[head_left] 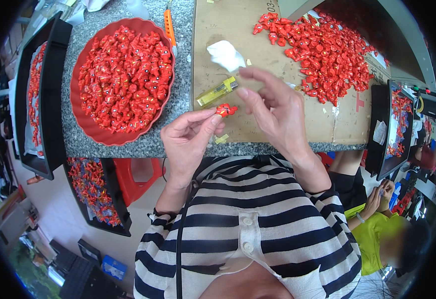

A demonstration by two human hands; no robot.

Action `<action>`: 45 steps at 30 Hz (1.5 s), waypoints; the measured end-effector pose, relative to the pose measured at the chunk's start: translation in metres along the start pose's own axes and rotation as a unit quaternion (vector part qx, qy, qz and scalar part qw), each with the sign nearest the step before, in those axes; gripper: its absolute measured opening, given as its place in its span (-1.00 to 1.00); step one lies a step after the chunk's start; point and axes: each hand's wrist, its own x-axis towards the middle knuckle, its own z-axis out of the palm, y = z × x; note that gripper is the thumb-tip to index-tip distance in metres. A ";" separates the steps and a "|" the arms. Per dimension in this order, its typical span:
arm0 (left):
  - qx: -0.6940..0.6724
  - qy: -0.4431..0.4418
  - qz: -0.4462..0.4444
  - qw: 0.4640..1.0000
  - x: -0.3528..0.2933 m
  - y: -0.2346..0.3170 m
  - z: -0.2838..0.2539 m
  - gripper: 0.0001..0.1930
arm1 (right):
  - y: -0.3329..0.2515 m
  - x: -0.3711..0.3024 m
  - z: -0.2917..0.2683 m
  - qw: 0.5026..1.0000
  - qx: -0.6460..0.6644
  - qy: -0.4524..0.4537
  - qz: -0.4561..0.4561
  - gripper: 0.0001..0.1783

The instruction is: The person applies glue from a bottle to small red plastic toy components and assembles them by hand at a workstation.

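Between the thumb and fingers of my left hand (pixel 190 137) is a small red plastic figure (pixel 225 110), pinched above the cardboard. My right hand (pixel 277 109) hovers just to its right, thumb and forefinger apart with nothing visible between them; its other fingers curl inward. Behind the held figure lies a clear yellow lighter (pixel 217 92) on the cardboard sheet (pixel 267 65). A crumpled white tissue (pixel 226 55) rests farther back. To the left, a red scalloped bowl (pixel 78 112) is full of similar small red figures (pixel 125 77).
A loose heap of red pieces (pixel 327 57) covers the cardboard's far right. An orange utility knife (pixel 169 26) lies beside the bowl. Black trays (pixel 58 94) of parts flank the table, and a red stool (pixel 137 174) stands below. A co-worker in a yellow-green top (pixel 365 239) sits at right.
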 end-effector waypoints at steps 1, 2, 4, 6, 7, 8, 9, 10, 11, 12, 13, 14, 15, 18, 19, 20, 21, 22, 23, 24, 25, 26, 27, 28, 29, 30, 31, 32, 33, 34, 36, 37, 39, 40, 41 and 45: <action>-0.006 0.002 -0.005 1.000 0.000 0.001 0.001 -0.85 | 0.001 -0.005 -0.003 1.000 -0.014 -0.022 -0.012 -0.73; -0.006 0.002 -0.005 1.000 0.000 0.001 0.002 -0.85 | 0.002 -0.008 -0.007 1.000 -0.014 -0.022 -0.011 -0.73; -0.008 0.012 0.005 1.000 0.000 0.000 0.005 -0.87 | 0.004 -0.013 -0.013 0.997 -0.019 -0.074 -0.024 -0.81; 0.000 -0.002 0.004 1.000 0.001 0.000 0.007 -0.87 | 0.018 -0.016 -0.013 0.996 0.021 -0.083 -0.004 -0.83; 0.008 -0.014 0.004 1.000 0.001 0.000 0.008 -0.87 | 0.024 -0.018 -0.013 0.994 0.061 -0.094 0.015 -0.85; 0.008 -0.016 0.002 1.000 0.001 -0.001 0.009 -0.87 | 0.026 -0.018 -0.014 0.994 0.061 -0.091 0.016 -0.85; 0.009 -0.030 0.008 0.999 0.002 -0.001 0.009 -0.86 | 0.027 -0.018 -0.014 0.993 0.080 -0.083 0.006 -0.87; 0.008 -0.044 0.013 0.999 0.002 -0.002 0.009 -0.85 | 0.029 -0.019 -0.014 0.992 0.098 -0.076 -0.004 -0.89; 0.009 -0.046 0.010 0.999 0.002 -0.003 0.009 -0.85 | 0.029 -0.020 -0.016 0.992 0.098 -0.074 -0.002 -0.89; 0.022 -0.054 0.013 0.998 0.002 -0.005 0.009 -0.85 | 0.029 -0.020 -0.019 0.993 0.089 -0.078 0.001 -0.89; 0.036 -0.063 0.016 0.997 0.003 -0.005 0.010 -0.85 | 0.029 -0.021 -0.021 0.993 0.081 -0.082 0.004 -0.89; 0.037 -0.066 0.014 0.997 0.003 -0.006 0.011 -0.85 | 0.031 -0.022 -0.022 0.993 0.082 -0.080 0.006 -0.89; 0.043 -0.068 0.013 0.997 0.003 -0.006 0.012 -0.85 | 0.033 -0.023 -0.023 0.993 0.085 -0.078 0.007 -0.89; 0.053 -0.071 0.006 0.996 0.004 -0.004 0.017 -0.84 | 0.035 -0.024 -0.026 0.993 0.087 -0.074 0.006 -0.89; 0.055 -0.069 0.001 0.996 0.004 -0.004 0.017 -0.84 | 0.036 -0.025 -0.027 0.994 0.085 -0.074 0.004 -0.90; 0.057 -0.071 0.000 0.996 0.004 -0.005 0.018 -0.84 | 0.037 -0.025 -0.028 0.994 0.086 -0.072 0.005 -0.90; 0.064 -0.075 0.007 0.995 0.004 -0.006 0.019 -0.84 | 0.038 -0.026 -0.028 0.994 0.090 -0.068 0.006 -0.90; 0.071 -0.080 0.013 0.994 0.004 -0.007 0.019 -0.84 | 0.039 -0.027 -0.029 0.993 0.094 -0.064 0.007 -0.90; 0.072 -0.081 0.012 0.994 0.004 -0.007 0.019 -0.84 | 0.039 -0.028 -0.030 0.993 0.095 -0.063 0.008 -0.90; 0.075 -0.085 0.015 0.994 0.005 -0.008 0.020 -0.84 | 0.040 -0.028 -0.030 0.994 0.095 -0.061 0.010 -0.90; 0.077 -0.087 0.018 0.993 0.005 -0.009 0.020 -0.83 | 0.040 -0.029 -0.031 0.994 0.095 -0.060 0.012 -0.91; 0.078 -0.088 0.017 0.993 0.005 -0.009 0.021 -0.83 | 0.041 -0.029 -0.032 0.993 0.096 -0.059 0.012 -0.91; 0.080 -0.086 0.021 0.993 0.004 -0.010 0.022 -0.83 | 0.042 -0.030 -0.032 0.993 0.097 -0.059 0.010 -0.91; 0.082 -0.084 0.026 0.993 0.004 -0.010 0.022 -0.83 | 0.042 -0.030 -0.033 0.993 0.098 -0.058 0.007 -0.91; 0.083 -0.085 0.025 0.993 0.004 -0.010 0.023 -0.83 | 0.043 -0.031 -0.033 0.993 0.099 -0.057 0.007 -0.91; 0.090 -0.088 0.029 0.992 0.005 -0.011 0.023 -0.83 | 0.044 -0.031 -0.034 0.994 0.094 -0.056 0.001 -0.91; 0.096 -0.091 0.032 0.991 0.005 -0.011 0.023 -0.83 | 0.045 -0.032 -0.034 0.995 0.088 -0.055 -0.006 -0.91; 0.097 -0.092 0.031 0.991 0.006 -0.012 0.023 -0.83 | 0.045 -0.032 -0.034 0.995 0.089 -0.054 -0.006 -0.91; 0.096 -0.092 0.033 0.991 0.006 -0.012 0.023 -0.83 | 0.044 -0.032 -0.035 0.994 0.091 -0.051 -0.010 -0.90; 0.095 -0.093 0.034 0.991 0.006 -0.012 0.023 -0.84 | 0.044 -0.033 -0.035 0.994 0.093 -0.049 -0.014 -0.90; 0.102 -0.100 0.045 0.989 0.008 -0.013 0.023 -0.84 | 0.045 -0.033 -0.035 0.994 0.099 -0.045 -0.020 -0.89; 0.107 -0.105 0.057 0.987 0.008 -0.014 0.023 -0.84 | 0.046 -0.033 -0.036 0.993 0.105 -0.043 -0.027 -0.89; 0.099 -0.105 0.046 0.989 0.008 -0.013 0.025 -0.84 | 0.045 -0.033 -0.039 0.993 0.100 -0.053 -0.019 -0.88; 0.090 -0.103 0.034 0.990 0.007 -0.012 0.025 -0.84 | 0.045 -0.033 -0.040 0.993 0.095 -0.064 -0.011 -0.88; 0.090 -0.103 0.034 0.990 0.007 -0.012 0.026 -0.84 | 0.045 -0.033 -0.040 0.993 0.095 -0.064 -0.010 -0.88; 0.088 -0.099 0.023 0.991 0.007 -0.012 0.027 -0.84 | 0.047 -0.032 -0.039 0.993 0.099 -0.060 -0.013 -0.89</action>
